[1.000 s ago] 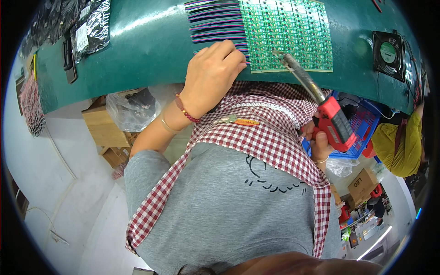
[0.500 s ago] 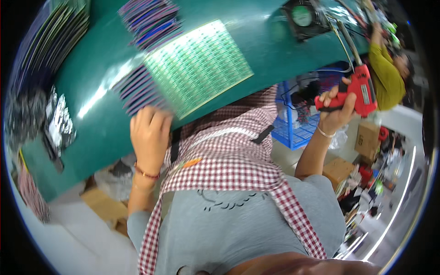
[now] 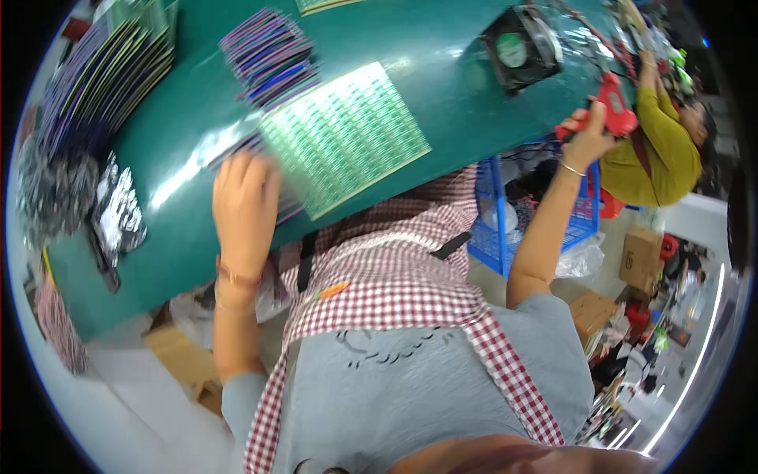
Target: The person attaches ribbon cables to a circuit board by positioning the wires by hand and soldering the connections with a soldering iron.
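A pale green circuit board panel (image 3: 347, 142), covered in rows of small parts, lies flat on the green table. My left hand (image 3: 246, 186) is at its left edge, over a row of thin purple strips (image 3: 241, 146). Its fingers are curled together and partly blurred; what they hold, if anything, is hidden. Out to the right, my right hand (image 3: 588, 134) grips a red soldering gun (image 3: 614, 107), raised by the table's edge. A bundle of purple and blue strips (image 3: 272, 59) lies beyond the panel.
A black fan-like box (image 3: 521, 49) stands at the far right of the table. Stacked panels (image 3: 110, 87) and crumpled silvery wrapping (image 3: 118, 209) lie on the left. Below the edge is a blue crate (image 3: 489, 229). Another person in a yellow-green top (image 3: 663, 150) works at right.
My right hand has carried the soldering gun up and forward, tilting it away. The left hand has shifted slightly left and up along the strips. The view has also moved a little.
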The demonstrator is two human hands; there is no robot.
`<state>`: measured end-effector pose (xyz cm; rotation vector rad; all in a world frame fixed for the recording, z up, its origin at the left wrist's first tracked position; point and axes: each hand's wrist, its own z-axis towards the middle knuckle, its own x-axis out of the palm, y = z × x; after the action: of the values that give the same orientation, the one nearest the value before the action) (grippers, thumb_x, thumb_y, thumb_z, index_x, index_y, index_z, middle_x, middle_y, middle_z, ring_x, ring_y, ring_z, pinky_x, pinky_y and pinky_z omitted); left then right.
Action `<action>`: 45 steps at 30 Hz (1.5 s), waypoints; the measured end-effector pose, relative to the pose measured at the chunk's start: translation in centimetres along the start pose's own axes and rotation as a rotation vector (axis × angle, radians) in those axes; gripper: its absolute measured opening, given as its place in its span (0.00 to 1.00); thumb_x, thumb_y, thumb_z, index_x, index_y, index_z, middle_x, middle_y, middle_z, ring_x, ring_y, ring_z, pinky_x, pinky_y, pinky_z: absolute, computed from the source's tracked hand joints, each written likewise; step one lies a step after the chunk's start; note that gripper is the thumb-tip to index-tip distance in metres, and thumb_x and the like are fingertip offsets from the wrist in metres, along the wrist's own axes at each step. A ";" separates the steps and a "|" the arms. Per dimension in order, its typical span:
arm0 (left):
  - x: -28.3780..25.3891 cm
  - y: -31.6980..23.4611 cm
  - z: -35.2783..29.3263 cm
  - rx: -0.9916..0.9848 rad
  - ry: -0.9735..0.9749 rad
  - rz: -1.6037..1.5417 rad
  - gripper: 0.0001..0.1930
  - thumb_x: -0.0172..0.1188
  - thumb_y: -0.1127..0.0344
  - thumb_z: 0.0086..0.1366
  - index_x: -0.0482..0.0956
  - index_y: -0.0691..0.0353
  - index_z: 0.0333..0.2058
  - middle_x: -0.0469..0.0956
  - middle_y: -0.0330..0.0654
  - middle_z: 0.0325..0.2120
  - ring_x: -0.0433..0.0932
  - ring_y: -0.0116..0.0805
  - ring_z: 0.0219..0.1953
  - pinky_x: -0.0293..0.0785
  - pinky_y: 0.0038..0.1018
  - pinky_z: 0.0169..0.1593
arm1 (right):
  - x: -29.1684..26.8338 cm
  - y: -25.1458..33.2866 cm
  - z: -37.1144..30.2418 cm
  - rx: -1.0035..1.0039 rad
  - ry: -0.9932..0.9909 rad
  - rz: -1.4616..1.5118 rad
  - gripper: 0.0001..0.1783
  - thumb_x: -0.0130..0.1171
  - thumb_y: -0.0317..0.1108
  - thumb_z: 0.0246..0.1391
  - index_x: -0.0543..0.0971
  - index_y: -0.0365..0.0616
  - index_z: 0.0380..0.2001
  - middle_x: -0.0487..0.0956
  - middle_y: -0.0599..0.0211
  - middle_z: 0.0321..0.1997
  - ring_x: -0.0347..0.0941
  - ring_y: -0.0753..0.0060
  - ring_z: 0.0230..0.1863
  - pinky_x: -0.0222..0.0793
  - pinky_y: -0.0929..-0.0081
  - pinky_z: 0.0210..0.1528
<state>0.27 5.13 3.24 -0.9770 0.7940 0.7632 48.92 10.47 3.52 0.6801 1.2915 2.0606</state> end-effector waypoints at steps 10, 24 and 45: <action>8.2 4.8 10.0 0.127 0.038 0.228 0.06 0.63 0.67 0.56 0.78 0.60 0.32 0.76 0.42 0.32 0.75 0.44 0.41 0.75 0.38 0.44 | -1.2 4.2 -5.6 0.135 0.022 0.058 0.17 0.55 0.38 0.63 0.75 0.34 0.46 0.72 0.66 0.19 0.62 0.77 0.14 0.61 0.78 0.18; 5.9 4.4 7.8 0.096 -0.114 0.033 0.05 0.53 0.75 0.62 0.72 0.64 0.37 0.76 0.50 0.32 0.77 0.49 0.37 0.73 0.36 0.41 | 1.0 7.8 -14.2 0.131 0.277 0.206 0.30 0.54 0.51 0.64 0.67 0.33 0.54 0.71 0.64 0.24 0.64 0.76 0.18 0.65 0.75 0.23; 2.1 -0.4 -7.0 -0.064 -0.003 -0.184 0.05 0.67 0.72 0.53 0.79 0.59 0.27 0.76 0.36 0.26 0.77 0.36 0.29 0.71 0.30 0.33 | -1.7 5.7 -24.1 0.678 1.153 -0.037 0.25 0.60 0.47 0.60 0.74 0.33 0.45 0.76 0.65 0.26 0.67 0.79 0.23 0.61 0.79 0.25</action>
<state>0.00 -1.00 -0.76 -1.0901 0.6702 0.6335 32.10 -7.24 -0.89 -0.4253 2.6450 1.9632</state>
